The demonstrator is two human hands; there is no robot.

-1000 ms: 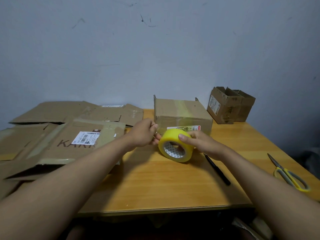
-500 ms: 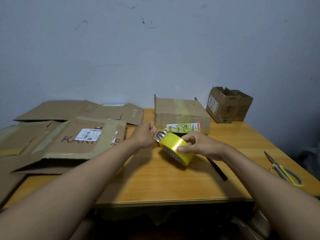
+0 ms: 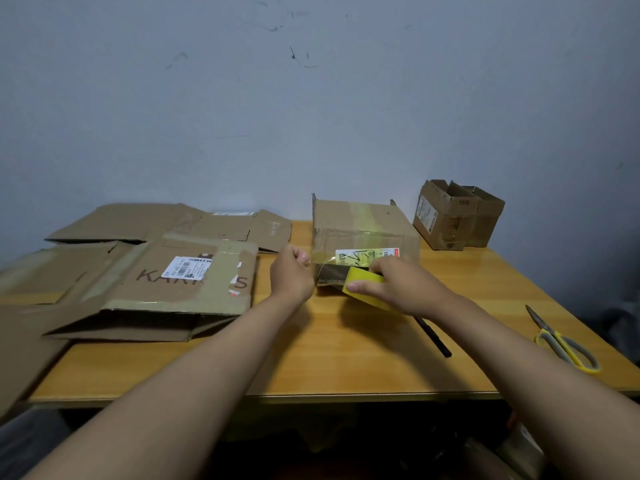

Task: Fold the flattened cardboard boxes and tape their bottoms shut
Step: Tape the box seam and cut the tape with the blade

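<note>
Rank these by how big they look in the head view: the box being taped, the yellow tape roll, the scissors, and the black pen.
1. Box being taped
2. Scissors, though they lie nearer the camera than the box
3. Yellow tape roll and black pen: unsure, since the right hand hides part of each.

Your yellow tape roll (image 3: 363, 284) sits against the folded cardboard box (image 3: 363, 230); flattened boxes (image 3: 166, 271) lie stacked at left.
</note>
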